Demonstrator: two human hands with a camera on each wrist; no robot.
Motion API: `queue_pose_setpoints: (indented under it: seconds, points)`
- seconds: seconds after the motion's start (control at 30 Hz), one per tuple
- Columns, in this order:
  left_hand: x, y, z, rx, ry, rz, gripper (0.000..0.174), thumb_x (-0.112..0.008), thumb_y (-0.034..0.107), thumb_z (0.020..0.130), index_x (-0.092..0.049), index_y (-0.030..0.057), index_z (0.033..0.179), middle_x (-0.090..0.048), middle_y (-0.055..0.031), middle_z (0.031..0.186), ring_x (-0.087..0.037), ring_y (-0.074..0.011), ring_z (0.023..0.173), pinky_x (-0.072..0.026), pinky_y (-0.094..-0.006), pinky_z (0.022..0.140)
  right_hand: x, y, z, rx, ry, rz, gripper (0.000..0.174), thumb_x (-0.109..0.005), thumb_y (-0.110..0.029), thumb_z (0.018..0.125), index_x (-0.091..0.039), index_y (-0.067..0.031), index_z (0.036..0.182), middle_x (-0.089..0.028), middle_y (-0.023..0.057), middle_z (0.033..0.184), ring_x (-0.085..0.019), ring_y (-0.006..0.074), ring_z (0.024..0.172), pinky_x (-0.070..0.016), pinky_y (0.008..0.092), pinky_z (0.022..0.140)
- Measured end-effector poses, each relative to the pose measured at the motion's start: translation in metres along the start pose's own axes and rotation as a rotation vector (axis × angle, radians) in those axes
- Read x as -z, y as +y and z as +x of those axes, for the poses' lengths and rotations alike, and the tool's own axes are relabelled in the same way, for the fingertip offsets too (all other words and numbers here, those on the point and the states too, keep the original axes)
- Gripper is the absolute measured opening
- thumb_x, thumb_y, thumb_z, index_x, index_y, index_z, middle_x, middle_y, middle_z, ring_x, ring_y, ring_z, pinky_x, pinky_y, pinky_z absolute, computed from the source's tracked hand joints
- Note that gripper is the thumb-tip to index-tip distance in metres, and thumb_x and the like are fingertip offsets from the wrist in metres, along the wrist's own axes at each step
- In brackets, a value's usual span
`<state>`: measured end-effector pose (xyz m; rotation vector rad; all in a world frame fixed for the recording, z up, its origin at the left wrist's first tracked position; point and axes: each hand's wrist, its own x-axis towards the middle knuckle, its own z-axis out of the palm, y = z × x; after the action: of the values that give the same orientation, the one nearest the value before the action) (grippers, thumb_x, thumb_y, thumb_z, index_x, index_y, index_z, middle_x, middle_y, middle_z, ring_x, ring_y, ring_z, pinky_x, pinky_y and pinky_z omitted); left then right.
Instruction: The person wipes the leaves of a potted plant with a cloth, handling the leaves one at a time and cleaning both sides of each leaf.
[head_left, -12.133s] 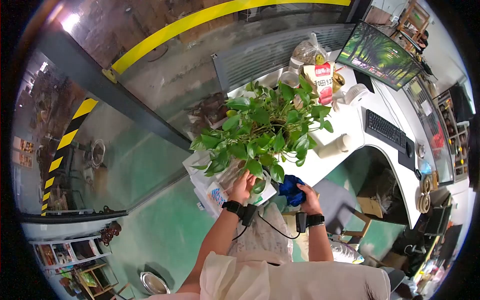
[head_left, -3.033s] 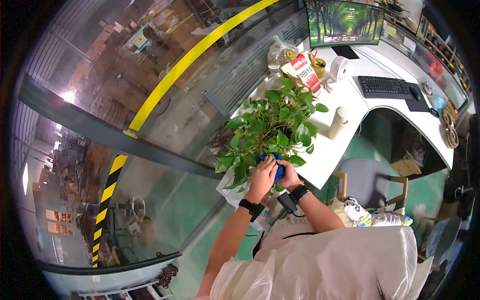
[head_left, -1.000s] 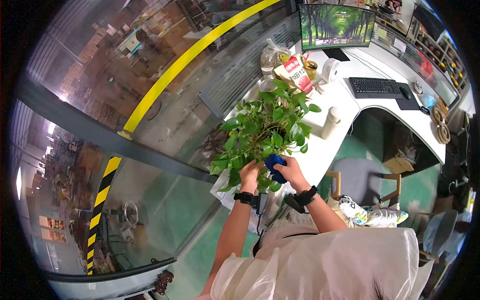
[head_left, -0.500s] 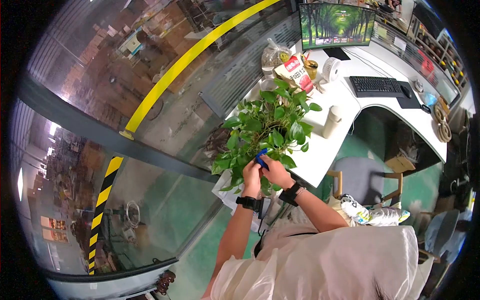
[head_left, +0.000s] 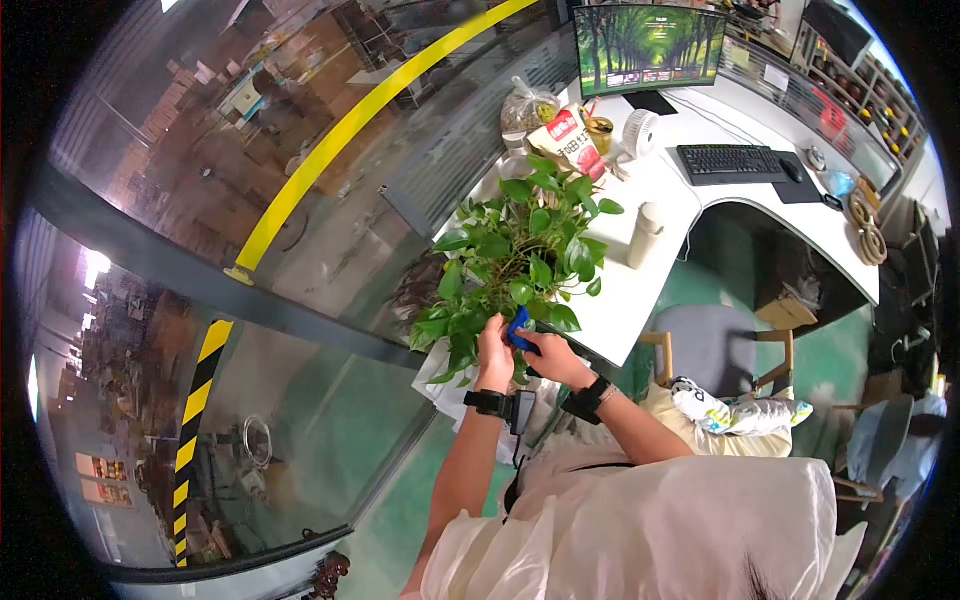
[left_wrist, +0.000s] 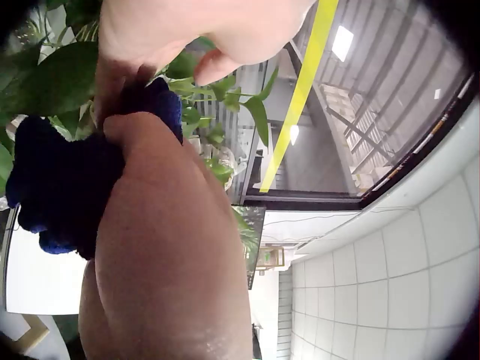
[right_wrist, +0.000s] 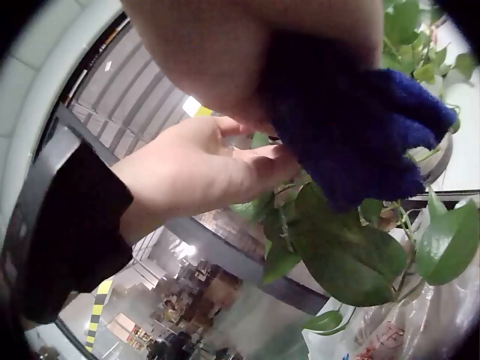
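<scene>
A leafy green potted plant stands at the near end of a white desk. My right hand grips a blue cloth and presses it against a low leaf at the plant's front. My left hand is right beside it and pinches that leaf. In the right wrist view the blue cloth is bunched under my right fingers, with my left hand reaching in over a broad leaf. The left wrist view shows the cloth pressed against my left hand.
Further along the desk stand a beige tumbler, a red snack bag, a small fan, a keyboard and a monitor. A chair stands to my right. A glass wall runs along the left.
Over the last second my right hand brought the cloth left to the leaf at my left hand. Both hands now work close together, low at the plant's front.
</scene>
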<state>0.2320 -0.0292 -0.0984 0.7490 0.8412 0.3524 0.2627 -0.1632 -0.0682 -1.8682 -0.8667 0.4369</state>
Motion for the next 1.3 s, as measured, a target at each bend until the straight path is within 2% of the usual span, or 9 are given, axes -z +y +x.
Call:
queue_pose_setpoints:
  seconds: [0.03,0.07,0.27,0.33,0.5,0.7,0.9,1.07,1.3]
  points:
    - [0.0,-0.001,0.002,-0.021,0.017,0.008,0.022,-0.053,0.027,0.085,-0.054,0.0061,0.091,-0.061,-0.0048,0.082,-0.056,-0.0165,0.072,-0.0429,-0.0299,0.066,0.0,0.0,-0.002,-0.002,-0.007,0.015,0.045,-0.054,-0.009,0.072,-0.053,-0.0037,0.116,-0.06,0.0212,0.079,-0.059,0.0314,0.068,-0.0458,0.0361,0.064]
    - [0.001,-0.002,0.005,-0.042,0.033,0.016,0.023,-0.054,0.027,0.085,-0.054,0.0054,0.093,-0.061,-0.005,0.083,-0.056,-0.0165,0.073,-0.0428,-0.0296,0.067,-0.001,0.004,-0.003,0.008,-0.035,0.037,0.043,-0.055,-0.009,0.073,-0.053,-0.0041,0.116,-0.06,0.0165,0.077,-0.058,0.0243,0.065,-0.0447,0.0343,0.062]
    - [0.008,0.007,-0.007,-0.054,-0.071,0.082,0.032,-0.055,0.026,0.084,-0.054,0.001,0.103,-0.061,-0.0098,0.097,-0.058,-0.0182,0.083,-0.0439,-0.0295,0.075,0.019,-0.017,-0.019,-0.266,-0.189,0.474,0.034,-0.054,-0.008,0.079,-0.055,-0.0001,0.112,-0.06,0.0037,0.085,-0.055,0.0115,0.072,-0.0459,0.0258,0.067]
    - [0.013,0.008,-0.011,-0.031,-0.12,0.121,0.042,-0.054,0.028,0.084,-0.05,-0.0014,0.114,-0.058,-0.0145,0.11,-0.057,-0.021,0.094,-0.0433,-0.031,0.083,0.025,-0.023,-0.026,-0.334,-0.168,0.612,0.031,-0.054,-0.007,0.079,-0.055,0.0014,0.11,-0.06,0.0037,0.085,-0.056,0.0114,0.072,-0.0467,0.0243,0.067]
    - [0.023,0.017,-0.029,-0.066,-0.162,0.079,0.036,-0.056,0.024,0.084,-0.052,-0.0017,0.108,-0.059,-0.0181,0.106,-0.059,-0.0244,0.095,-0.0478,-0.0306,0.082,0.041,-0.023,-0.043,-0.402,-0.055,0.97,0.031,-0.054,-0.004,0.079,-0.056,0.0047,0.109,-0.063,0.0075,0.091,-0.059,0.0124,0.076,-0.0485,0.0236,0.07]
    - [0.054,0.03,-0.054,-0.143,-0.184,0.164,0.025,-0.061,0.021,0.083,-0.055,-0.0009,0.094,-0.062,-0.0156,0.095,-0.062,-0.0248,0.088,-0.0494,-0.0315,0.08,0.075,-0.036,-0.068,-0.418,0.296,1.251,0.036,-0.051,-0.004,0.079,-0.05,0.0027,0.114,-0.061,0.0117,0.1,-0.062,0.0202,0.084,-0.0519,0.0313,0.075]
    - [0.1,0.03,-0.055,-0.119,-0.123,0.142,0.024,-0.062,0.024,0.084,-0.057,0.0012,0.09,-0.063,-0.0117,0.091,-0.062,-0.0221,0.088,-0.0487,-0.0288,0.078,0.095,-0.013,-0.09,-0.341,0.562,1.342,0.028,-0.054,-0.014,0.08,-0.051,-0.001,0.106,-0.061,0.009,0.094,-0.06,0.0222,0.079,-0.05,0.0333,0.069]
    - [0.125,0.029,-0.057,-0.092,-0.08,0.089,0.021,-0.063,0.018,0.082,-0.055,-0.0006,0.091,-0.063,-0.0138,0.089,-0.063,-0.0227,0.082,-0.0499,-0.028,0.073,0.095,-0.004,-0.1,-0.352,0.711,1.432,0.015,-0.058,-0.014,0.08,-0.055,-0.0057,0.092,-0.061,0.0055,0.091,-0.059,0.0192,0.082,-0.0469,0.0305,0.076]
    - [0.146,0.026,-0.06,-0.075,-0.064,0.033,0.021,-0.063,0.017,0.082,-0.055,-0.0003,0.09,-0.063,-0.0139,0.089,-0.063,-0.0226,0.081,-0.0499,-0.0281,0.072,0.083,-0.015,-0.108,-0.335,0.676,1.369,0.017,-0.056,-0.014,0.081,-0.054,-0.005,0.095,-0.06,0.0049,0.091,-0.057,0.0183,0.084,-0.0458,0.0293,0.078]
